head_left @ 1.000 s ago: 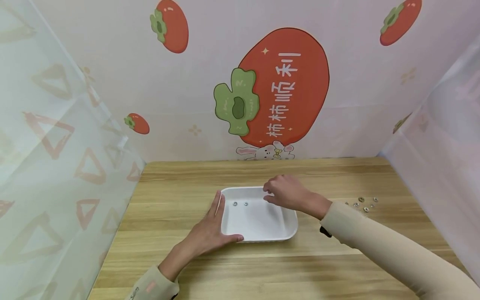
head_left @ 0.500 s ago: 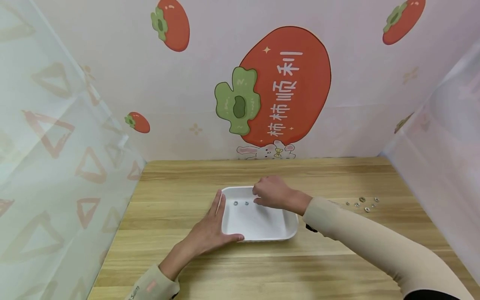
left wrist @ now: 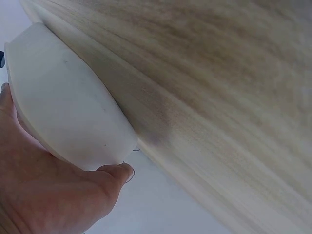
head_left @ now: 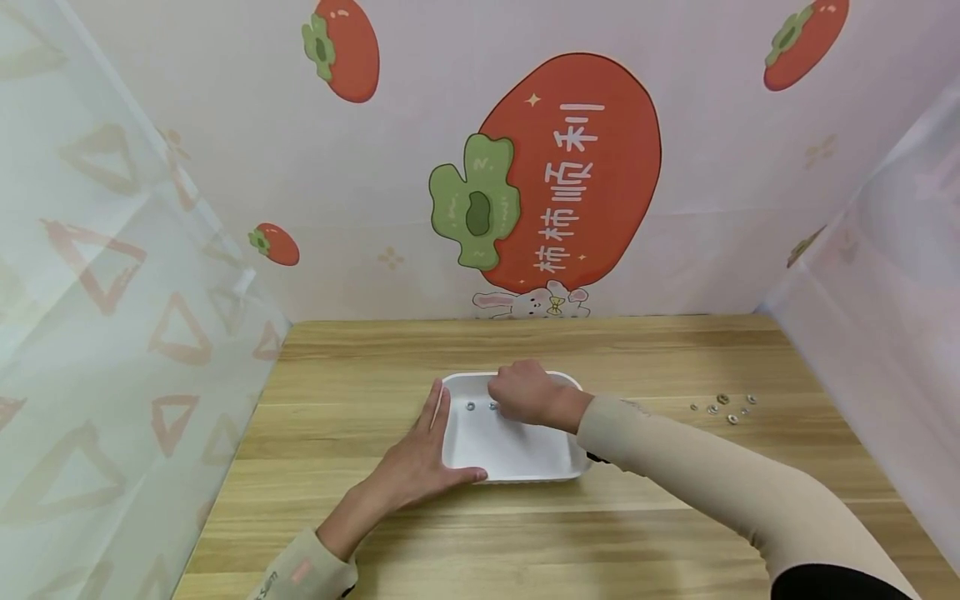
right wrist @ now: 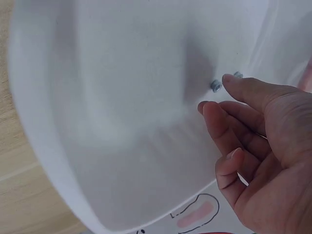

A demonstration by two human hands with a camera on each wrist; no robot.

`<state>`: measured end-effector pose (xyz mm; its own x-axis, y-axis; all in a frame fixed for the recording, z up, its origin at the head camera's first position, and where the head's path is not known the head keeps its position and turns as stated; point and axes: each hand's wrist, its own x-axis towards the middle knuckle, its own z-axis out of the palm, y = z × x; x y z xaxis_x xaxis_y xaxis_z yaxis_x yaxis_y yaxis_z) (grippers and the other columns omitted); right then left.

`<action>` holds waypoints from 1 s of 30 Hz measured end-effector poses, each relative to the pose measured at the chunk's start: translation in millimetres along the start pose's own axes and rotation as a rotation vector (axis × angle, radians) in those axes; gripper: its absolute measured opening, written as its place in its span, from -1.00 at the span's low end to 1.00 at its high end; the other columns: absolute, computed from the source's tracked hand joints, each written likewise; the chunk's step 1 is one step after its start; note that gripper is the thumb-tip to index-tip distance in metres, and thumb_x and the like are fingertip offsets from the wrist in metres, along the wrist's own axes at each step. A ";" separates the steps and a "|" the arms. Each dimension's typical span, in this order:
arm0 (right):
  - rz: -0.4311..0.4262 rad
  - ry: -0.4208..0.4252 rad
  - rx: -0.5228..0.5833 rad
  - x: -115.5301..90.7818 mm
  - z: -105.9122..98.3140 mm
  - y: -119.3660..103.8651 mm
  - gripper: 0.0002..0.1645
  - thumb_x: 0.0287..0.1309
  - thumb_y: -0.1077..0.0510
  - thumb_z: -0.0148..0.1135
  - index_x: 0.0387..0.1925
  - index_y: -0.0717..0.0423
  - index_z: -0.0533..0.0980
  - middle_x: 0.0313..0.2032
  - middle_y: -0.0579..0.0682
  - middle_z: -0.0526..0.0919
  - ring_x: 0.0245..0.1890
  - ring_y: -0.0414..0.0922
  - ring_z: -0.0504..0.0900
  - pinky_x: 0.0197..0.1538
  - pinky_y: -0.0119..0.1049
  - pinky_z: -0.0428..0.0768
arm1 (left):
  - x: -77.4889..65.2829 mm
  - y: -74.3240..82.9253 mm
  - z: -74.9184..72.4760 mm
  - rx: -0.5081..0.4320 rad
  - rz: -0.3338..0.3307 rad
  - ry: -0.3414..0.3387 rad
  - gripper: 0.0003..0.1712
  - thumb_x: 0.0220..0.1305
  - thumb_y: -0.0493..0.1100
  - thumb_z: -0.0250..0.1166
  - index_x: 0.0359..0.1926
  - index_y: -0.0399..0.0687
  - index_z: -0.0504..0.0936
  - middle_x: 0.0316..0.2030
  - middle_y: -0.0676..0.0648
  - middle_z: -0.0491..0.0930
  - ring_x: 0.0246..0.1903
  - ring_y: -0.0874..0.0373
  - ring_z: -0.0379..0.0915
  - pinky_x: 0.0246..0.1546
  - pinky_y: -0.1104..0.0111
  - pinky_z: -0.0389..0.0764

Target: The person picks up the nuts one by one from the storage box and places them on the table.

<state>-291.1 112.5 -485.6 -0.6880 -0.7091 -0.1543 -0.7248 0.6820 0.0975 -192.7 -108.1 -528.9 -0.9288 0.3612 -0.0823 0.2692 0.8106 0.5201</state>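
Note:
A shallow white tray (head_left: 510,450) lies on the wooden table. My left hand (head_left: 408,467) rests against its left end, fingers straight along the left rim and thumb along the front rim. Inside the tray, my right hand (head_left: 528,392) is lowered near the back, its fingers loosely curled. In the right wrist view, the thumb and forefinger are apart with nothing visible between them. Just beyond the thumb tip sits a small metal nut (right wrist: 216,86), and a second nut (right wrist: 238,74) is partly covered by the thumb. From the head, one nut (head_left: 470,407) shows fully.
Several small metal rings or nuts (head_left: 732,419) are scattered on the table (head_left: 637,533) to the right of the tray. A printed cloth (head_left: 360,183) rises behind the table, and hanging sheets flank both sides.
My right hand has moved left and slightly down within the tray, to beside the nearer nut. The left hand and the tray have stayed put.

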 end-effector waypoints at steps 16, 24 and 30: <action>-0.016 0.015 -0.035 15.3 9.5 -6.0 -0.85 0.44 0.12 0.34 -0.28 -0.01 0.76 -0.56 -0.11 0.58 -0.59 -0.17 0.42 -0.51 -0.34 0.44 | 1.4 -1.6 0.3 0.006 0.012 0.005 0.62 0.06 0.66 0.37 0.71 -0.15 -0.31 0.71 -0.11 -0.47 0.57 -0.27 0.13 0.06 -0.03 0.72; -0.017 0.002 -0.102 16.4 9.2 -9.9 -0.86 0.45 0.11 0.34 -0.20 0.01 0.78 -0.53 -0.08 0.63 -0.58 -0.17 0.42 -0.52 -0.36 0.45 | 0.7 -1.6 0.4 -0.002 0.013 0.005 0.62 0.07 0.65 0.37 0.71 -0.15 -0.33 0.71 -0.08 -0.49 0.57 -0.27 0.13 0.06 -0.04 0.72; -0.019 -0.005 -0.096 16.9 10.9 -11.3 -0.87 0.45 0.12 0.34 -0.20 -0.01 0.77 -0.50 -0.08 0.66 -0.57 -0.17 0.44 -0.49 -0.34 0.51 | 0.8 -1.4 0.7 -0.003 0.007 0.005 0.62 0.06 0.64 0.39 0.71 -0.15 -0.31 0.71 -0.07 -0.50 0.56 -0.27 0.14 0.07 -0.03 0.72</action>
<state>-294.2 94.8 -500.1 -0.6742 -0.7205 -0.1621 -0.7379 0.6482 0.1880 -193.6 -108.6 -530.3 -0.9281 0.3648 -0.0739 0.2754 0.8066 0.5229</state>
